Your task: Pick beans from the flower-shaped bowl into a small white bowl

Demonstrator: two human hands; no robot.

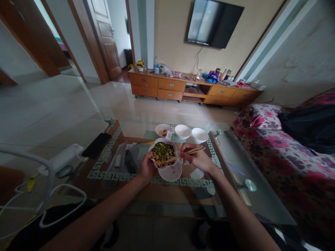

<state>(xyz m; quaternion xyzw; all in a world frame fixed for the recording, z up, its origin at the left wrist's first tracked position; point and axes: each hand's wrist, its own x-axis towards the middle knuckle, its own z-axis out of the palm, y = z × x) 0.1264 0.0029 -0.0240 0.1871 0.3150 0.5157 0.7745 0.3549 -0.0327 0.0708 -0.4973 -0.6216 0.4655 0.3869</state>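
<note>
My left hand (146, 168) is closed around the left side of a white bowl (163, 154) filled with mixed green and yellow beans, holding it just above the glass table (183, 202). My right hand (197, 157) grips a pair of wooden chopsticks (187, 153) whose tips reach into the beans. Directly under the held bowl lies an empty pale bowl (172, 173). Three more small white bowls stand in a row behind: one with a few bits in it and a paper tag (162, 130), and two empty ones (182, 131) (200, 135).
A dark phone (96, 145) lies at the table's left edge. A flowered sofa (288, 164) runs along the right. A white stand with cables (49, 174) sits at left. A wooden TV cabinet (193, 90) and a wall TV (214, 22) stand across the tiled floor.
</note>
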